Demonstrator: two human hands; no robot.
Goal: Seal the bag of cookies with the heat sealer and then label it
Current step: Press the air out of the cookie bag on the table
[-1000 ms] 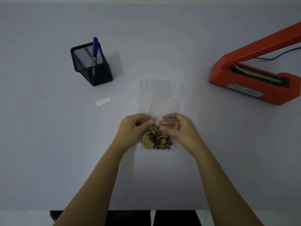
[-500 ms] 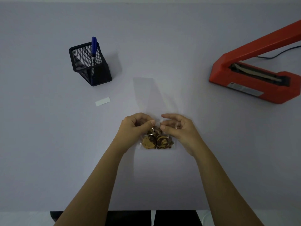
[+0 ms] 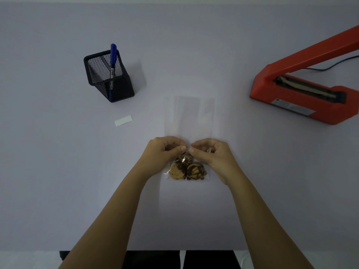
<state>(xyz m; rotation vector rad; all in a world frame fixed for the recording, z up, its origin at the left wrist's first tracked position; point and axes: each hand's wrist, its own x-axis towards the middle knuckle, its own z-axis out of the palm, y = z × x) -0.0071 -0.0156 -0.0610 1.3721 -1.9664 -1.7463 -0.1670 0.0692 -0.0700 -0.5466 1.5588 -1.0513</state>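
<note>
A clear plastic bag of cookies (image 3: 189, 115) lies flat in the middle of the table, its empty top part pointing away from me. Several chocolate-chip cookies (image 3: 187, 169) sit at its near end. My left hand (image 3: 165, 150) and my right hand (image 3: 210, 152) both pinch the bag just above the cookies, thumbs almost touching. The red heat sealer (image 3: 303, 94) stands at the right with its arm raised. A small white label (image 3: 123, 120) lies to the left of the bag.
A black mesh pen holder (image 3: 108, 79) with a blue marker (image 3: 112, 59) stands at the back left. The sealer's black cable (image 3: 334, 66) runs off to the right. The table's near edge is just below my forearms.
The bag's empty top part swung to the left and is now back straight and flat. Both hands kept their pinch above the cookies.
</note>
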